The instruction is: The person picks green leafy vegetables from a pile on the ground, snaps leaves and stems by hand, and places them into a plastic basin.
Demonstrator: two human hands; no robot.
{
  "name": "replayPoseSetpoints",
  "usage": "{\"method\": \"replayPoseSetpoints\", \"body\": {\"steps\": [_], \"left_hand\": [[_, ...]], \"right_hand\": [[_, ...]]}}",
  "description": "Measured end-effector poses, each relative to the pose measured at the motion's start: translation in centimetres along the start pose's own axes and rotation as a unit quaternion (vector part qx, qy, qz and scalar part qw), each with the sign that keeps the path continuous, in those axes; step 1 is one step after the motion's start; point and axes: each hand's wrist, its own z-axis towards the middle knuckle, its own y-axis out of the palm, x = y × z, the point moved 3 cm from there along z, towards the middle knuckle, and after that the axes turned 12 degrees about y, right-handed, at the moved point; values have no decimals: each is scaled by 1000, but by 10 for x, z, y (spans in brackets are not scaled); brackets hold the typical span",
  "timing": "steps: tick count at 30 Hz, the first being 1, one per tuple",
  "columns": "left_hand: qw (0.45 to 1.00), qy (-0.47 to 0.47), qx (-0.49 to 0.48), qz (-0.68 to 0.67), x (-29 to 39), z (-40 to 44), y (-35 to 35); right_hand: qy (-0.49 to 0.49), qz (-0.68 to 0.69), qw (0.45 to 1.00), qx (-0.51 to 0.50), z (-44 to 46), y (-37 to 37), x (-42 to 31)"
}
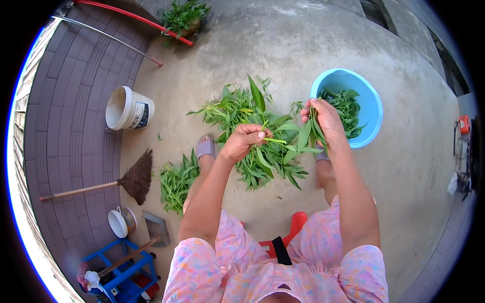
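Note:
My left hand (pixel 246 142) is closed, thumb and fingers pinching a green stem of water spinach (pixel 275 141) above the floor. To its right, my right hand (pixel 325 121) is closed around several leafy sprigs (pixel 312 129), whose leaves hang below the fingers. Under and beyond my left hand a loose pile of water spinach (pixel 227 112) lies on the concrete between my feet. A light blue basin (pixel 374 103) stands just right of my right hand, with picked leaves (pixel 348 107) inside it. Another heap of greens (pixel 178 186) lies by my left foot.
Along the left wall stand a white bucket (pixel 126 109), a broom (pixel 135 178), a smaller pail (pixel 122 222) and a blue metal frame (pixel 129 275). A potted plant (pixel 186 17) is at the back. Part of a red stool (pixel 297 223) shows beneath me.

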Motion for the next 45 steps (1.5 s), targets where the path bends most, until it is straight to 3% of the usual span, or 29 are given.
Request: {"method": "replayPoseSetpoints", "body": {"steps": [3, 6, 11, 15, 17, 18, 20, 23, 24, 26, 27, 29, 37, 40, 45], "left_hand": [[997, 11, -6, -70, 0, 0, 1], [993, 8, 53, -103, 3, -1, 3], [988, 43, -19, -144, 2, 0, 0], [987, 32, -34, -151, 0, 0, -1], [992, 15, -16, -123, 5, 1, 7], [994, 19, -18, -106, 7, 1, 8], [996, 30, -3, -88, 5, 0, 8], [995, 36, 1, -96, 6, 1, 6], [995, 27, 7, -97, 7, 1, 6], [994, 32, 16, -106, 5, 1, 6], [992, 37, 22, -114, 6, 2, 5], [992, 41, 29, -118, 3, 2, 2], [960, 58, 139, -234, -2, 3, -16], [925, 104, 346, -115, 17, -5, -36], [864, 209, 457, -17, 87, -66, -86]], "right_hand": [[40, 66, 997, 0, -1, -1, 5], [73, 95, 992, 45, 10, -22, 12], [86, 122, 982, 115, 19, -56, 11], [-4, 292, 944, 154, 27, -102, -5], [-83, 301, 949, 42, 30, -131, -23], [-88, 300, 949, 49, 17, -130, -32], [-4, 339, 927, 159, -12, -118, -47], [-72, 266, 946, 173, -7, -130, -43], [-72, 265, 946, 172, 0, -131, -41], [-26, 231, 936, 266, 15, -136, -33], [-22, 230, 937, 261, 15, -129, -30], [-12, 200, 968, 152, 11, -98, -26], [50, 124, 986, 99, 11, -36, -3], [59, 112, 988, 83, 16, -26, 2], [61, 93, 992, 67, 18, -12, 8]]}}
